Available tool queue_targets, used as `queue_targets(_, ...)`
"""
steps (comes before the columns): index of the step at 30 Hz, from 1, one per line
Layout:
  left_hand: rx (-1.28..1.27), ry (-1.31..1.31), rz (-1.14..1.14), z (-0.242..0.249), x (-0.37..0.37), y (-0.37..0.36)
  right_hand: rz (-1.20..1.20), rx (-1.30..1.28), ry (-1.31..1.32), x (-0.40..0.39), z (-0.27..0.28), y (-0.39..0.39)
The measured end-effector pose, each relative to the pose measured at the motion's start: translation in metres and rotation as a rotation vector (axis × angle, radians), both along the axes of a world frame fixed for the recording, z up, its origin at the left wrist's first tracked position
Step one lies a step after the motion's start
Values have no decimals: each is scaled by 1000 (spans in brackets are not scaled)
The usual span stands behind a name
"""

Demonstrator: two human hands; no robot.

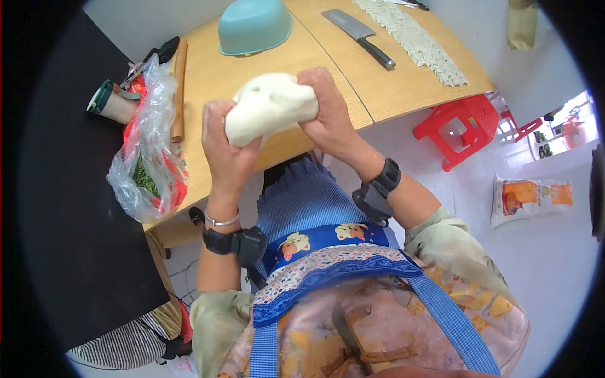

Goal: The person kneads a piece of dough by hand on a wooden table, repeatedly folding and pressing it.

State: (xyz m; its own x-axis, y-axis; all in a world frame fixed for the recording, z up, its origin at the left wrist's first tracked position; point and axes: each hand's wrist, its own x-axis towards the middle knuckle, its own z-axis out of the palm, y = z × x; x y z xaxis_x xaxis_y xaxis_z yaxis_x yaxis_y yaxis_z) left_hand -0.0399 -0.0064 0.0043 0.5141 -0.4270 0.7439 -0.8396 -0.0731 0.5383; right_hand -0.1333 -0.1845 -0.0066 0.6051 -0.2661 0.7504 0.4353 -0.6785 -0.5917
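A thick lump of white dough [268, 108] is held up above the near part of the wooden table, smooth on top with a small dent. My left hand [228, 142] grips its left end, thumb along the near side. Around the right end my right hand [324, 107] is closed, with its thumb side toward the dough. The fingers of both hands are mostly hidden behind the lump. Beyond the dough a light blue plastic basin [255, 26] rests on the table, apparently upside down.
On the wooden table [315, 60] lie a cleaver [359, 38], a long strip of dough pieces [416, 43] and a rolling pin [179, 94]. A plastic bag with greens [148, 176] sits at the left edge. A red stool [463, 129] and a printed bag [529, 198] are on the right.
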Motion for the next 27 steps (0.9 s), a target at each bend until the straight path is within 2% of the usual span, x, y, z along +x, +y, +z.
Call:
queue_targets(1, 0, -2, -4, 1, 10, -6, -4, 0, -2, 6, 1, -7)
queue_targets(3, 65, -364, 33, 4, 33, -14, -120, -316, -154, 20, 6, -23)
queue_targets(4, 239, -400, 85, -2, 44, -12, -119, -423, -26, 21, 3, -32)
queue_targets(5, 236, -406, 85, -12, 48, -11, -121, -425, -32, 18, -2, -36)
queue_targets(7, 400, -30, -43, -28, 53, -9, 15, -325, 485, 13, -11, -41)
queue_targets(9, 468, -31, -54, -28, 49, 0, 44, -364, 415, 6, -13, -45)
queue_targets(11, 436, -151, -36, -32, 30, 6, 199, -81, 489, -7, -15, -43)
queue_targets(12, 429, -132, -64, -30, 24, 11, 209, 61, 605, -11, -6, -41)
queue_targets(13, 431, -134, -61, -26, 20, 14, 213, 62, 603, -8, -7, -42)
queue_targets(15, 406, -88, -104, -20, 11, 20, 185, 266, 416, 3, -9, -38)
queue_targets(17, 379, -149, -47, -15, 2, 26, 141, 240, 388, 7, -13, -26)
queue_targets(19, 344, -208, 9, -17, -3, 24, -25, 76, 313, 6, -15, -13)
queue_targets(21, 243, -104, 37, -18, -9, 17, -87, -4, 212, 4, -13, 0)
queue_targets(23, 200, -159, 76, -17, -9, 6, -151, -81, 112, 4, -6, 8)
queue_targets(24, 162, -212, 114, -16, -8, 1, -184, -252, 72, 3, -4, 10)
queue_targets(25, 163, -208, 110, -15, -6, -5, -216, -424, 32, 2, -3, 13)
queue_targets(27, 295, -313, 246, -15, -2, -15, -254, -471, 55, 4, -11, 27)
